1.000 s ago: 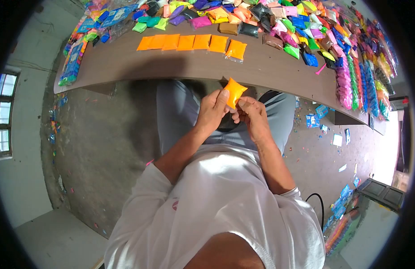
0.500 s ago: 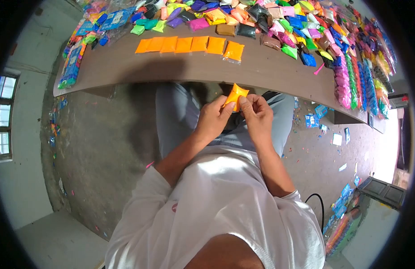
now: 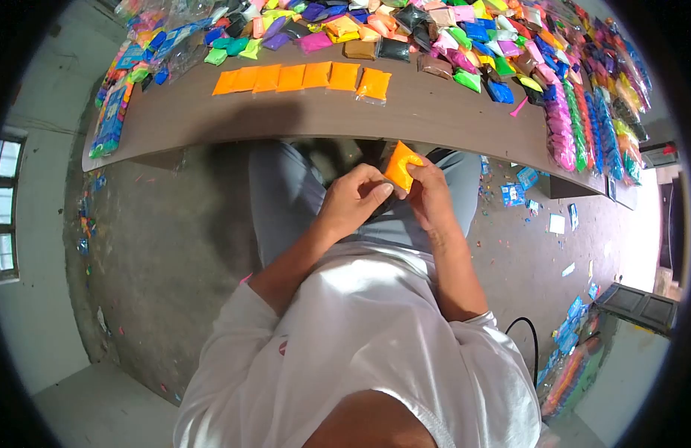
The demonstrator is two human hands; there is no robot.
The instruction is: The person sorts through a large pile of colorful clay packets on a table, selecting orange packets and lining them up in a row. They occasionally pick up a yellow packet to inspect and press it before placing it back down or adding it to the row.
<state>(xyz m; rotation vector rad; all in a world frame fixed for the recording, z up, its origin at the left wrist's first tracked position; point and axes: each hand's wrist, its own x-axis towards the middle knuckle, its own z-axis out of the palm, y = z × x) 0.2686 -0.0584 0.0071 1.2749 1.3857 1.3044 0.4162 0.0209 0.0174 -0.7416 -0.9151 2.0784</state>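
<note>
Above my lap, an orange clay packet is pinched between the thumb and fingers of my right hand, tilted with one corner up. Against its lower left edge is my left hand, closed with fingers curled and thumb forward; whether it grips the packet's clear edge cannot be made out. On the table beyond lies a row of several similar orange packets, flat and side by side. The rightmost packet shows a clear wrapper margin.
The brown table curves across in front of my knees. A heap of many-coloured packets covers its back. Long packet strips hang at the right edge, and a bundle of packets stands left. Blue wrappers litter the floor.
The orange packet has passed from my left hand's grip into my right hand's and turned more upright. My left hand has drawn slightly back. The view has shifted a little right.
</note>
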